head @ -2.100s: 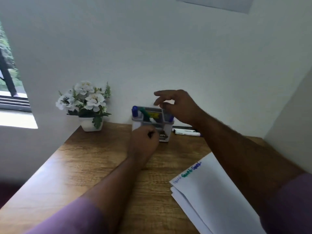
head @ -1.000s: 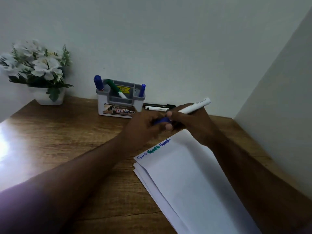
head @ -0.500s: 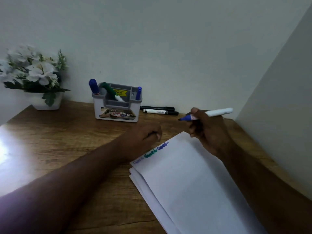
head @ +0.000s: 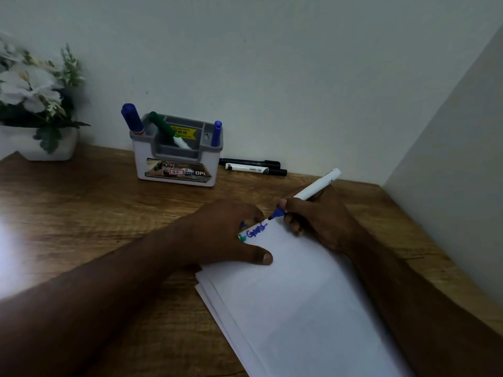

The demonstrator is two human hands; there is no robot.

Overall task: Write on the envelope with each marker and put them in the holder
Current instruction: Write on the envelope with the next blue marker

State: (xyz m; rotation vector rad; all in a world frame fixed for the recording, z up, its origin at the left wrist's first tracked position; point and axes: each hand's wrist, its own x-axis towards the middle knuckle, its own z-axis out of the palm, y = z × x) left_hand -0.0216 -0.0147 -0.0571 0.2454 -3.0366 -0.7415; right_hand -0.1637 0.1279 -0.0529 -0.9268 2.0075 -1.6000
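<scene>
Now, the scene line by line, with clock directions read from the envelope's written corner:

Right hand: your right hand [head: 321,219] is pinched around the blue marker [head: 307,193], barrel tilted up toward 2 o'clock so the uncapped tip drops onto the paper just past the last blue word.

Left hand: your left hand [head: 231,235] lies spread and pressed flat on the envelope [head: 307,300], thumb stretched along its near edge at 7 o'clock. It seems to be pinning the sheet so the tip does not drag it. A blue cap appears tucked under the fingers, though this is hard to tell.

Envelope: top of a small stack on the wooden surface [head: 81,213], angled so the writing runs along its far edge; green and blue words show beside your left fingers.

Holder: the holder [head: 177,156] stands at 11 o'clock against the wall, well apart from the paper, with two blue markers and a green one leaning in its slots.

Waiting markers: two black markers [head: 253,167] lie at 12 o'clock just beside the holder, likely still to be used.

Plant: a flower pot [head: 40,118] sits at 10 o'clock, clear of your reach.
</scene>
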